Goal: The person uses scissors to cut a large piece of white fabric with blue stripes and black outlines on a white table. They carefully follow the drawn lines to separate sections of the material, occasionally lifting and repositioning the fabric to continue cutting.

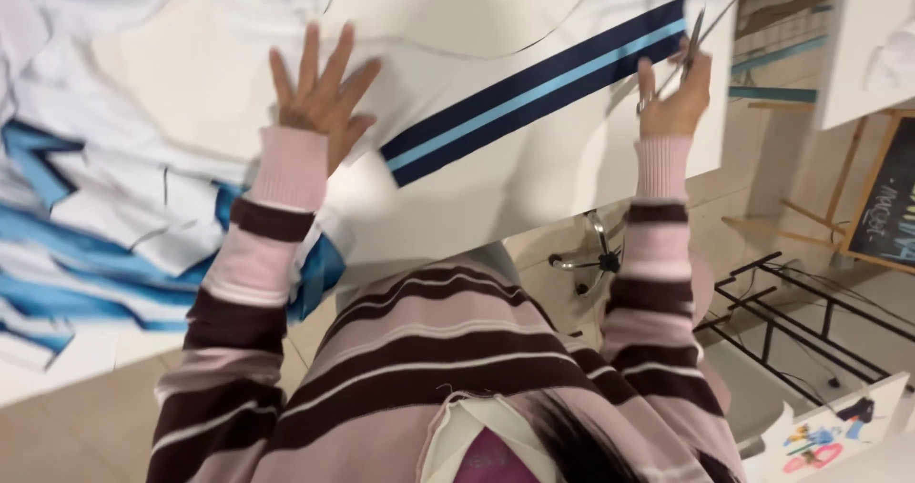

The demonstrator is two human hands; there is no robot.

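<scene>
Navy ribbon (pixel 534 90) with light-blue centre stripe, white fabric (pixel 448 73), pink-and-maroon striped sleeves (pixel 248 283)

One head-worn camera looks steeply down, close over the table (pixel 534 192).

Place: you are in a sewing workshop | Evidence: cut white fabric pieces (pixel 114 188) and navy striped trim (pixel 534 88) on your bench (pixel 534 188) | chalkboard easel (pixel 882 197) beside it

Under your left hand (pixel 319 92): white cloth piece (pixel 448 73), matt, smooth. At 3 o'clock from it, navy ribbed band (pixel 534 90), knit cloth. Your right hand (pixel 675 97) holds scissors (pixel 694 37), shiny metal. White table (pixel 534 188) smooth, matt.
</scene>
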